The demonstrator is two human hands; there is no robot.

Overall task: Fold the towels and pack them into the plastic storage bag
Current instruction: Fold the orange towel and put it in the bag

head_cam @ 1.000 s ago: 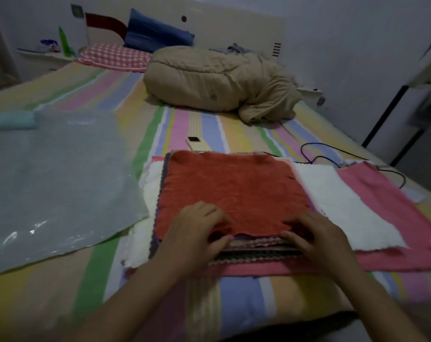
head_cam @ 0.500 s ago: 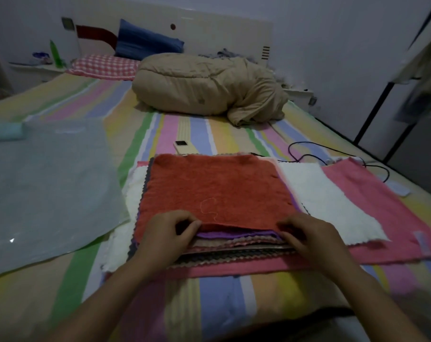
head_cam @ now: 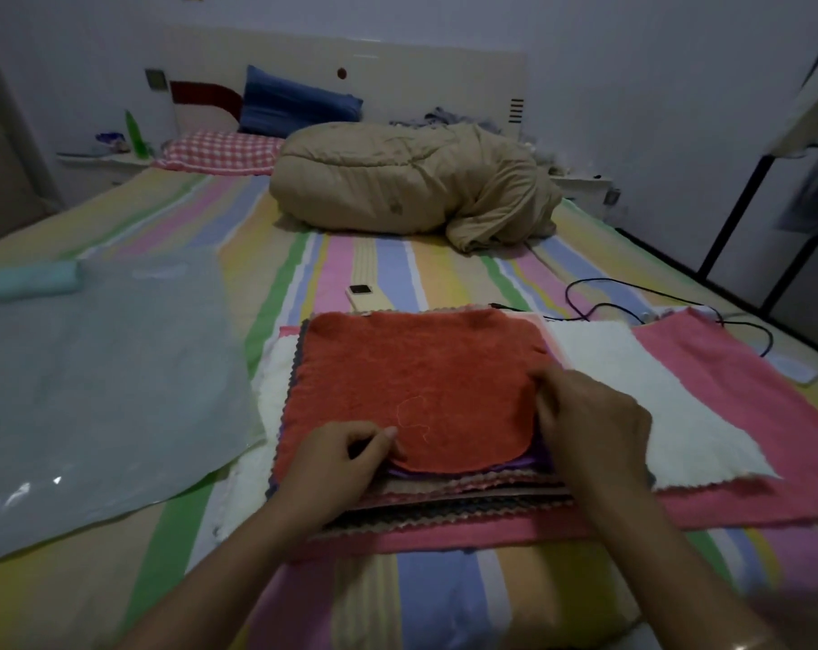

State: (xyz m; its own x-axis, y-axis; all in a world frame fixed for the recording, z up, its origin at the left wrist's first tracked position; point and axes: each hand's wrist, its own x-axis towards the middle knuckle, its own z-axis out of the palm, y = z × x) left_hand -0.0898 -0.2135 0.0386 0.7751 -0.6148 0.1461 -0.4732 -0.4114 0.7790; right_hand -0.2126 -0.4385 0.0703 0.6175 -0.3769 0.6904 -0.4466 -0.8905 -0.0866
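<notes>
- A stack of towels [head_cam: 421,391] lies on the bed [head_cam: 444,602], near its front edge.
- The plastic storage bag [head_cam: 107,377] lies flat just left of it.
- A remote [head_cam: 367,295] sits just behind the stack.
- A bundled quilt [head_cam: 411,190] lies farther back, with pillows [head_cam: 219,150] behind it.

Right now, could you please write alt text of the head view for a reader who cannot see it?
A person's left hand and right hand pinch the near end of an orange towel atop a stack of towels on a striped bed. A clear plastic storage bag lies flat to the left, and a bundled beige duvet sits farther back.
</notes>
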